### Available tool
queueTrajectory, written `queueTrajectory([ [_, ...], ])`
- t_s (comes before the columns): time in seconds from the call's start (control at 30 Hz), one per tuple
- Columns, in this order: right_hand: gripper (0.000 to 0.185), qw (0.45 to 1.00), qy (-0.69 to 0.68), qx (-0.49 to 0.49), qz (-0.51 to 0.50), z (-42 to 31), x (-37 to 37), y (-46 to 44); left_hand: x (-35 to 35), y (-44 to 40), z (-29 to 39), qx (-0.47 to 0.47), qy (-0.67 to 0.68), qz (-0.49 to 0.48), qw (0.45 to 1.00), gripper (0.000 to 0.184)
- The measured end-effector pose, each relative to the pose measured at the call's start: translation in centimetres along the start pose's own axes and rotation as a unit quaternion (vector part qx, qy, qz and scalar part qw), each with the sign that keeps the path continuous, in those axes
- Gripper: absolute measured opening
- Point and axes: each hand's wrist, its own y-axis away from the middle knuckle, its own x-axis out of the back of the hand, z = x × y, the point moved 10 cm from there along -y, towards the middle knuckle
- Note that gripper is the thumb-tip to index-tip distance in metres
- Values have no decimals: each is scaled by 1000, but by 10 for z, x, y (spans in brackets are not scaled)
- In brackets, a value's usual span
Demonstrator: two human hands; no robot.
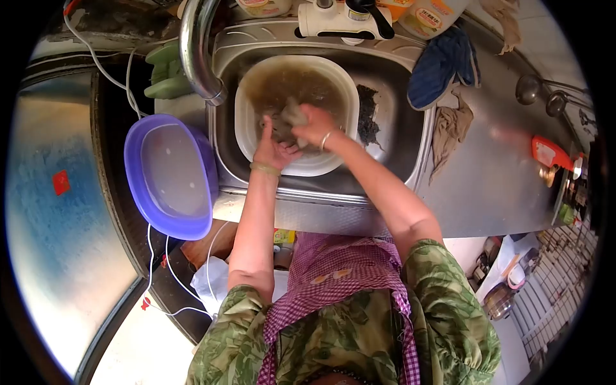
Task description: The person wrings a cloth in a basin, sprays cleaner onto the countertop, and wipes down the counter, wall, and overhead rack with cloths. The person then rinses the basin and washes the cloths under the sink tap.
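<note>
A white basin (351, 106) of murky brown water stands in the steel sink. In it, my right hand (314, 127) is closed around a wet greyish cloth (293, 114), slightly blurred. My left hand (276, 151) is at the lower left of the basin, palm turned up and thumb spread away from the fingers. Greyish material lies between its thumb and fingers; whether it is part of the same cloth I cannot tell. A curved faucet (204, 64) hangs over the basin's upper left side.
A purple tub (205, 160) with cloudy liquid stands left of the sink (391, 160). Blue cloth (443, 67) and a brown rag (451, 128) lie along the sink's right edge. Bottles (431, 16) stand behind. Ladles (529, 88) are at the far right.
</note>
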Motion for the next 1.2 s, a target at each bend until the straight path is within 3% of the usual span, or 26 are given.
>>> queueTrajectory([
  [0.07,57,994,3,104,15,-40,-11,40,-30,10,4,-34,37,-80,996,79],
  [0.13,56,980,107,143,-88,-82,-25,77,-21,-18,11,-109,-17,-205,973,67],
  [0.2,49,973,109,185,-88,-90,-32,95,-48,35,3,-14,78,-165,983,61],
  [0.23,46,969,113,204,-87,-91,-30,99,-49,46,5,-33,113,-117,986,52],
  [0.27,43,978,58,188,-64,-86,-17,93,-15,25,5,-49,107,-143,983,41],
  [0.33,39,986,-55,157,-11,-75,13,80,-13,30,18,-132,13,-174,976,42],
  [0.43,39,983,-81,146,74,-73,54,68,-61,74,-8,5,123,-171,978,51],
  [0.5,38,975,-57,182,115,-78,55,51,-80,89,-26,40,76,-188,978,49],
  [0.57,37,987,-72,131,49,-62,41,36,-100,107,-39,67,17,-234,970,44],
  [0.67,39,975,-197,102,32,-36,33,31,-87,102,-47,145,105,-255,950,44],
  [0.77,57,910,-409,65,-28,-7,35,54,-86,106,-38,86,100,-227,965,60],
  [0.8,60,846,-526,41,-77,-1,21,59,-89,109,-37,72,93,-233,965,68],
  [0.87,67,668,-725,-13,-167,5,-12,74,-94,118,-45,78,84,-252,961,77],
  [0.9,69,667,-727,-15,-162,5,-20,74,-99,122,-49,73,56,-258,962,79],
  [1.0,72,732,-661,-1,-168,-1,-28,68,-99,128,-54,63,-14,-260,963,78],
  [1.1,70,745,-650,2,-150,-10,-27,63,-103,141,-48,63,-83,-232,967,72],
  [1.2,65,804,-559,74,-190,-51,3,70,-118,157,-33,56,-193,-198,959,59],
])
